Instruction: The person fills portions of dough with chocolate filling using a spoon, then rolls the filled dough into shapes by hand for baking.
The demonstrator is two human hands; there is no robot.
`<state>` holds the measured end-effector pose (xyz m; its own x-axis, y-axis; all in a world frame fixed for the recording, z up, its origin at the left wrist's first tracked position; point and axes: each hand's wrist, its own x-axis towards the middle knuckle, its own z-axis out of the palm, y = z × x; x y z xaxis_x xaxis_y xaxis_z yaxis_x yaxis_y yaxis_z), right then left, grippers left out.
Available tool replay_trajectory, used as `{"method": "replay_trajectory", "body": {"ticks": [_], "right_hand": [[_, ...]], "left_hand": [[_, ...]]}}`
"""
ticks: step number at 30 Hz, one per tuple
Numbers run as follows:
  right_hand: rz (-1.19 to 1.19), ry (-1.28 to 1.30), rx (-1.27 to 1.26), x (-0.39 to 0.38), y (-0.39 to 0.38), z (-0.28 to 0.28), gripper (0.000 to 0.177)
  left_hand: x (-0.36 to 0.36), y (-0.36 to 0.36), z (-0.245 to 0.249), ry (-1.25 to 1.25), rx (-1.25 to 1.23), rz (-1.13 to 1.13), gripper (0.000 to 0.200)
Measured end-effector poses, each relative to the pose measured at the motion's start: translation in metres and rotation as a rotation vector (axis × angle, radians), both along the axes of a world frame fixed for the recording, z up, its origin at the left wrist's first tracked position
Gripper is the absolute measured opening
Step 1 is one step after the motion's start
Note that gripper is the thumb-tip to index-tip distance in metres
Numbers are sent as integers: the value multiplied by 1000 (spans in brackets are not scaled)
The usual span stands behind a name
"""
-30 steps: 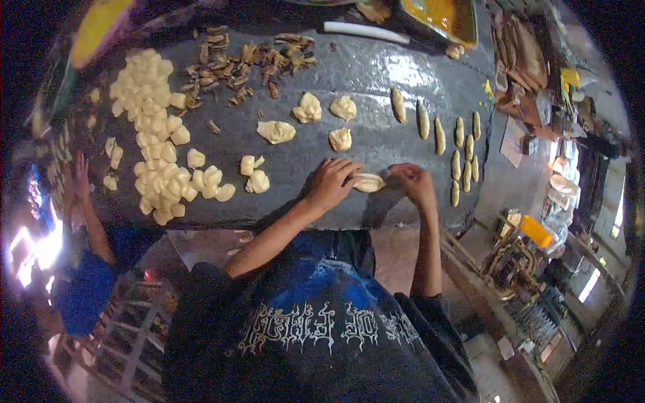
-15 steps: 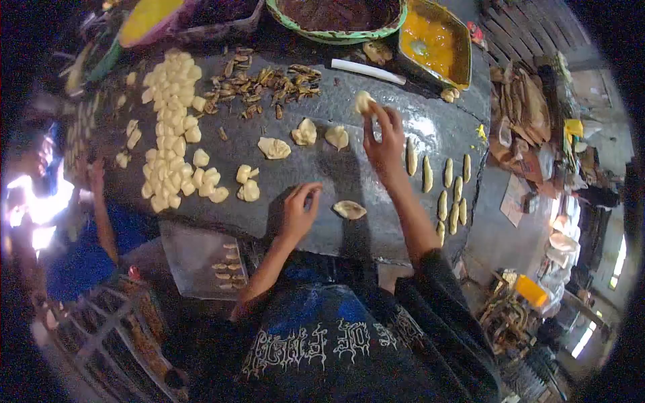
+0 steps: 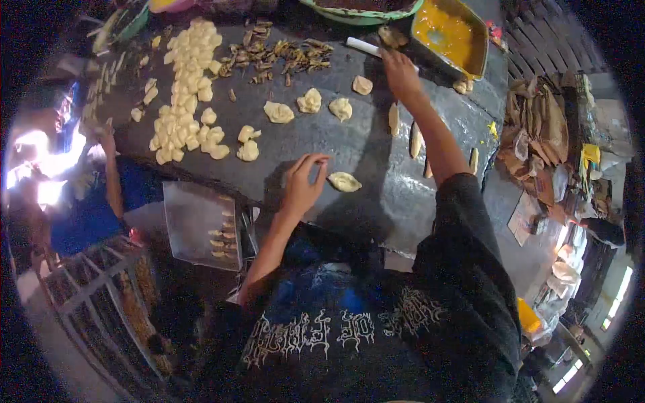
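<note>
My right hand (image 3: 403, 72) reaches over a white rod (image 3: 363, 46) at the back of the dark table, its fingers on or just above the rod. My left hand (image 3: 306, 180) hovers near the front edge with thumb and fingers apart, holding nothing. Just right of it lies an oval dough piece (image 3: 345, 181) with a filling line. Flattened dough pieces lie in a row behind, one round (image 3: 362, 84), another pale and uneven (image 3: 310, 101). Long rolled pieces (image 3: 416, 140) lie partly hidden under my right forearm.
A pile of dough balls (image 3: 185, 94) stands left of brown filling strips (image 3: 289, 55). At the back are a green-rimmed basin (image 3: 363, 18) and a tray of yellow liquid (image 3: 449, 33). A metal tray (image 3: 195, 228) sits below the table's front edge. Another person's arm (image 3: 112, 174) shows at left.
My right hand has left a round dough piece on the table and moved back and right to the white rod. The view has shifted. My left hand stays near the oval piece.
</note>
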<state>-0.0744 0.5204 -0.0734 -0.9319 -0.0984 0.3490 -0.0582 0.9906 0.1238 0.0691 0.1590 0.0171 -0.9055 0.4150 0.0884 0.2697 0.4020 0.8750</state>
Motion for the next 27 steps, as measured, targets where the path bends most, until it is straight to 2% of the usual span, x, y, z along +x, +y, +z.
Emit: {"method": "replay_trajectory", "body": {"ticks": [3,6,7,9,11,12,13,14,15,16,18,19,21,22,23,24,25,26,27], "right_hand": [[-99,-273,-181,17,-7,16,40],[-129,-326,-164,54,-24,27,35],[-106,-84,-276,70,-26,13,31],[-260,-88,-403,111,-58,41,31],[-363,-121,-470,159,-86,56,34],[-278,-269,-173,181,-94,56,40],[-430,-190,-553,193,-129,60,50],[-266,-272,-502,213,-140,51,47],[-257,-287,-463,234,-155,42,48],[-259,-286,-414,244,-174,37,49],[-204,-159,-609,258,-195,29,47],[-199,-95,-696,267,-196,28,47],[-204,-291,-701,271,-191,15,46],[-145,-263,-674,272,-188,15,49],[-87,-234,-646,272,-185,15,52],[-29,-205,-617,273,-182,14,56],[-52,-175,-723,269,-190,31,62],[-95,-254,-623,269,-188,47,67],[-79,-225,-564,268,-187,43,66]], "left_hand": [[-18,-14,-22,29,6,31,15],[-36,-23,-39,3,45,11,16],[-39,-25,-39,-5,45,-63,16],[-50,-26,-34,-1,23,-158,18],[-53,-22,-39,-34,93,-143,20],[-54,-27,-36,-106,82,-153,24],[-52,-22,-53,-42,165,-88,25],[-55,-23,-50,-115,216,-60,24],[-53,-19,-64,-125,292,-7,24],[-60,-29,-44,-133,27,-41,24],[-62,-33,-52,-219,129,-146,28],[-59,-30,-61,-274,160,-100,29],[-48,-12,-93,-406,251,-81,32],[-46,-8,-112,-337,283,-83,34],[-42,-11,-106,-557,423,-97,33],[-41,-14,-99,-263,470,-112,32],[-36,-12,-79,-191,380,9,32],[-31,-10,-58,-131,285,132,33],[-30,-10,-50,-47,235,120,34]]}}
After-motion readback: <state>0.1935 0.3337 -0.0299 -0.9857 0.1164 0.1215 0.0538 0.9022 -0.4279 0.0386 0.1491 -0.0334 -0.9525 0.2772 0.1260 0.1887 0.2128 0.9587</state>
